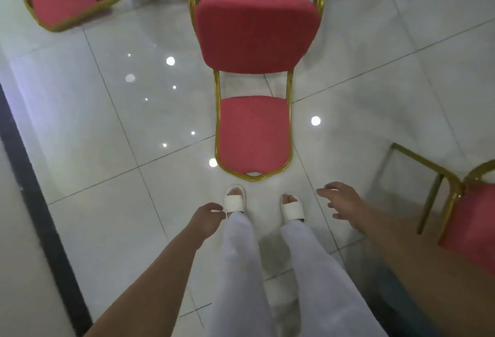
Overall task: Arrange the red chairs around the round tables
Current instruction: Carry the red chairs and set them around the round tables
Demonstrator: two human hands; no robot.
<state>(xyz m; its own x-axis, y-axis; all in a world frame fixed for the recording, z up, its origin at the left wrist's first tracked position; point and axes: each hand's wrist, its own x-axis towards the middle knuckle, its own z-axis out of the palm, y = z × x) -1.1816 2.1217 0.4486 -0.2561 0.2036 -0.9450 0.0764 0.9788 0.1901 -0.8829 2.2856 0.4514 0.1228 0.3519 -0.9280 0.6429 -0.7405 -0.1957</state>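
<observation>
Well, hands: left hand (207, 218) and right hand (340, 202) apart, both empty.
Middle chair (254, 133): I'd grip the backrest (257, 34) both sides, then lift.
Near-right chair (471, 224): steer clear of it.

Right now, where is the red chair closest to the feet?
The red chair is at the centre of the head view, on the tiled floor, just ahead of the feet.
</observation>
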